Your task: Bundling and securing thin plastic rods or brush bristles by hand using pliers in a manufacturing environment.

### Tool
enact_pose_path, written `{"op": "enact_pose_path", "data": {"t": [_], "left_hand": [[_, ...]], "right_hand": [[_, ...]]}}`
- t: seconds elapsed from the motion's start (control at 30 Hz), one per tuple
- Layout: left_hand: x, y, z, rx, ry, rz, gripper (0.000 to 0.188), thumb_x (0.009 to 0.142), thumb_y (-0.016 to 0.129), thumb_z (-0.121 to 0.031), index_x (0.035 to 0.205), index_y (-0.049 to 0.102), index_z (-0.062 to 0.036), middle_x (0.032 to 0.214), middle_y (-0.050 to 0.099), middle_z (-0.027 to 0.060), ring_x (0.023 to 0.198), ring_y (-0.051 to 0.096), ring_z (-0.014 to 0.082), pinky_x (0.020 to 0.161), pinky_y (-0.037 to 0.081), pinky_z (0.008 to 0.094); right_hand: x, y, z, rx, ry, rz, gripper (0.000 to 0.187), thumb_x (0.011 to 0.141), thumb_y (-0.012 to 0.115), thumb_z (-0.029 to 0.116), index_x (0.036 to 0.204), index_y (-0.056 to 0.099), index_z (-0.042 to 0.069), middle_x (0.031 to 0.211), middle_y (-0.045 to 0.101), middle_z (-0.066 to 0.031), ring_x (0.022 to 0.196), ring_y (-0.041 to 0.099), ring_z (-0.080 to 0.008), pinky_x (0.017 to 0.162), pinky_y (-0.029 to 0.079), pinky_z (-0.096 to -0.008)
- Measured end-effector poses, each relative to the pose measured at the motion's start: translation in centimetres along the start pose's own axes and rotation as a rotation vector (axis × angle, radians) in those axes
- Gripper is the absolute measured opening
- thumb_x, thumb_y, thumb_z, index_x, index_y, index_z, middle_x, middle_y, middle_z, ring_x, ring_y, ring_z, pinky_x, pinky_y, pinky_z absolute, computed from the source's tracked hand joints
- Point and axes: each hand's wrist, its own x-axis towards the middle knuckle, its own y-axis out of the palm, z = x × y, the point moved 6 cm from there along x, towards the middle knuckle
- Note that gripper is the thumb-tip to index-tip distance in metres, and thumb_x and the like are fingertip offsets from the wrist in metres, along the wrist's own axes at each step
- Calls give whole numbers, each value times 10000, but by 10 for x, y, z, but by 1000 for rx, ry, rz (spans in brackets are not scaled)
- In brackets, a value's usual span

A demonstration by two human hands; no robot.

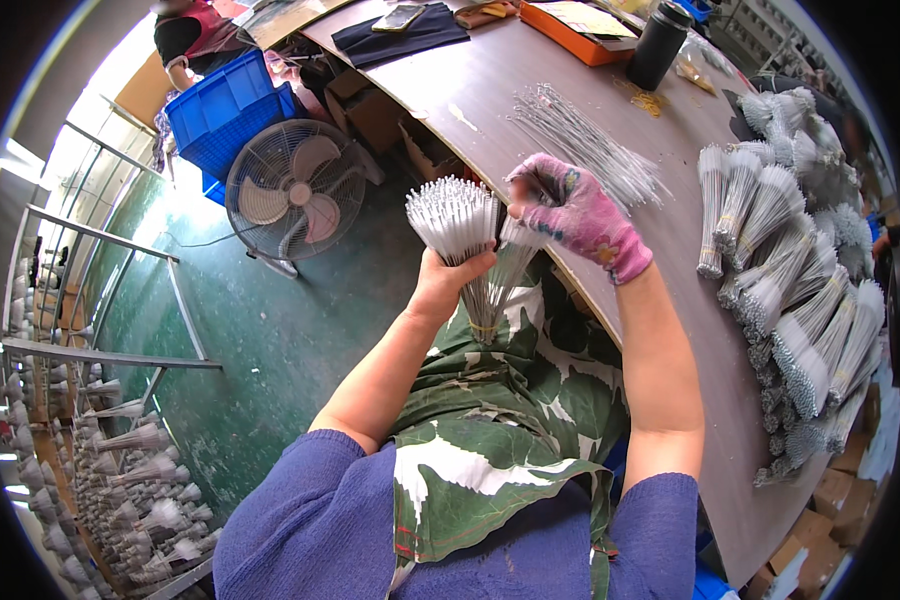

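My bare left hand (450,275) is wrapped around a bundle of thin wire brushes (454,215), white bristle ends up. Their wire stems run down toward my lap, with a band around them low down. A few bristle ends (522,234) lean apart from the bundle on its right side. Just above these is my right hand (575,212), in a pink flowered glove. Its fingers are curled in toward the thumb, and whatever they hold, if anything, cannot be made out. A camouflage apron (510,390) covers my lap under the bundle.
On the table (530,110) at my right lie loose wire brushes (590,145) and a large pile of bundled brushes (800,270). A black bottle (660,48) and an orange tray (580,35) stand at the back. Left are a floor fan (298,190), blue crates (232,115) and a metal rack (110,350).
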Motion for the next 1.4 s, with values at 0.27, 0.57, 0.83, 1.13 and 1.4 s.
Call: {"op": "enact_pose_path", "data": {"t": [0.27,0.57,0.83,1.13,1.4], "left_hand": [[1,-2,0,41,2,-12,268,750,724,-10,995,620,-37,893,641,19,841,599,116,777,467,267],[1,2,-1,172,19,-15,214,742,746,-48,915,621,-37,804,607,-18,741,561,74,683,457,234],[2,1,-1,167,35,-7,225,740,747,-45,926,619,-43,823,611,-18,747,563,76,686,457,234],[2,-7,5,-2,-65,35,285,727,737,-14,982,613,-49,887,620,6,834,577,113,779,449,265],[3,-8,-2,-75,-41,56,279,725,728,11,969,602,-39,896,626,19,861,603,132,793,460,270]], "right_hand": [[0,-2,-1,-58,77,-68,160,802,669,51,915,563,13,864,573,-9,806,534,-85,740,470,-246],[0,4,0,51,-6,-102,339,807,666,17,1133,575,17,899,583,-12,853,562,-87,758,477,-230],[-3,2,3,24,82,-37,373,829,598,-25,1193,565,52,894,561,4,828,541,-68,741,478,-203],[-5,5,10,14,-8,65,293,790,587,-38,1072,608,39,948,598,4,887,540,-62,816,444,-226],[-23,-24,-13,81,42,-45,248,709,589,-74,928,602,40,881,579,17,836,537,-61,792,460,-222]]}}
